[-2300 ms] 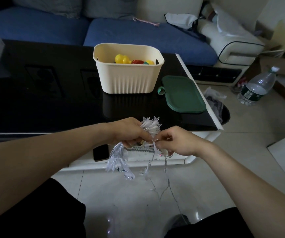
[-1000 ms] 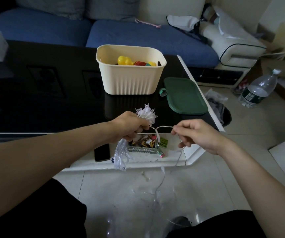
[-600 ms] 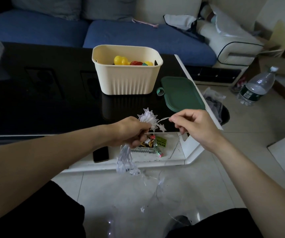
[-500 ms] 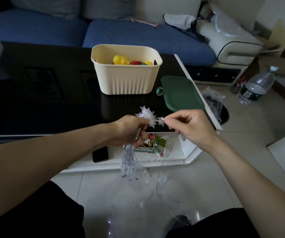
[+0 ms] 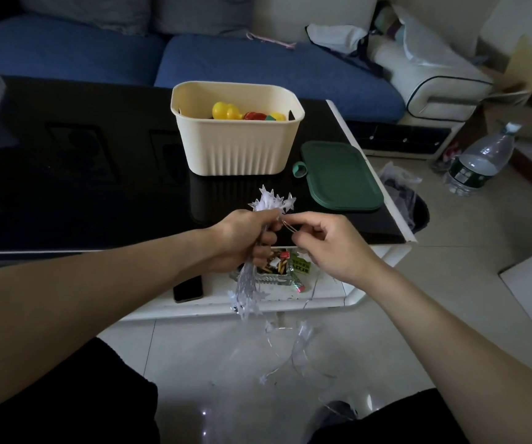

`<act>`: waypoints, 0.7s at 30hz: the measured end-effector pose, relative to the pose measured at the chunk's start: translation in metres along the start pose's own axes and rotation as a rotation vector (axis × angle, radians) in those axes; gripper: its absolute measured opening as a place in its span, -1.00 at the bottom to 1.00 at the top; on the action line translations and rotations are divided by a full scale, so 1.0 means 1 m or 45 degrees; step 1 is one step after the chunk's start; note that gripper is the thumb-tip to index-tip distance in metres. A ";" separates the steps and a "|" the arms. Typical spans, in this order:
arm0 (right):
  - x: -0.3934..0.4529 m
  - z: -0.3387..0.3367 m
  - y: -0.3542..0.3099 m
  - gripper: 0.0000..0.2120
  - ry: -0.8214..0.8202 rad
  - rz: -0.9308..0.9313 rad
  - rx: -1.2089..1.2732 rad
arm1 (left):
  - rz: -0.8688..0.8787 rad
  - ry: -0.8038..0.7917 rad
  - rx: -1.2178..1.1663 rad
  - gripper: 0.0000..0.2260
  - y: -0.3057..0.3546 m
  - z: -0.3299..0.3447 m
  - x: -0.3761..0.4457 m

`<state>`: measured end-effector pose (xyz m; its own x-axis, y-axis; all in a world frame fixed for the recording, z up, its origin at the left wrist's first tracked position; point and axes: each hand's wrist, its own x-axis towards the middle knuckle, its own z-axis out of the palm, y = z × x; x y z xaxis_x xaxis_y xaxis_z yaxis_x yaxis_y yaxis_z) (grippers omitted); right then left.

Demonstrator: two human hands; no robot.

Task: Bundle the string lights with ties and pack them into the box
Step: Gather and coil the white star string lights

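While the left hand (image 5: 242,240) grips the bunched lights (image 5: 272,200), light, limp and tangle-prone, the right hand (image 5: 325,241) pinches their thin wire (image 5: 287,225) beside it.

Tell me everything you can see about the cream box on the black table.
The cream box looks like matte plastic, rectangular with rounded corners, vertical ribs on its lower walls and a smooth band under the rim. It stands upright and open on the glossy black table, near its right end. The green lid lies flat beside it, to the right, apart. Inside, colourful toys, yellow and red, show above the rim. Neither hand touches it.
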<state>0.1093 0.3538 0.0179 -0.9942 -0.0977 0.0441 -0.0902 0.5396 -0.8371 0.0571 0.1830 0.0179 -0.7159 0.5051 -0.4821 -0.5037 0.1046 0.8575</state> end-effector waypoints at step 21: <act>-0.001 0.019 -0.016 -0.84 0.033 0.103 -0.120 | 0.319 0.375 -0.220 -0.78 0.008 -0.006 0.002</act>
<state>0.1126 0.3288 0.0211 -0.9995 -0.0294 -0.0061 -0.0135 0.6214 -0.7834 0.0494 0.1800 0.0226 -0.9214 0.2278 -0.3150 -0.3525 -0.1483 0.9240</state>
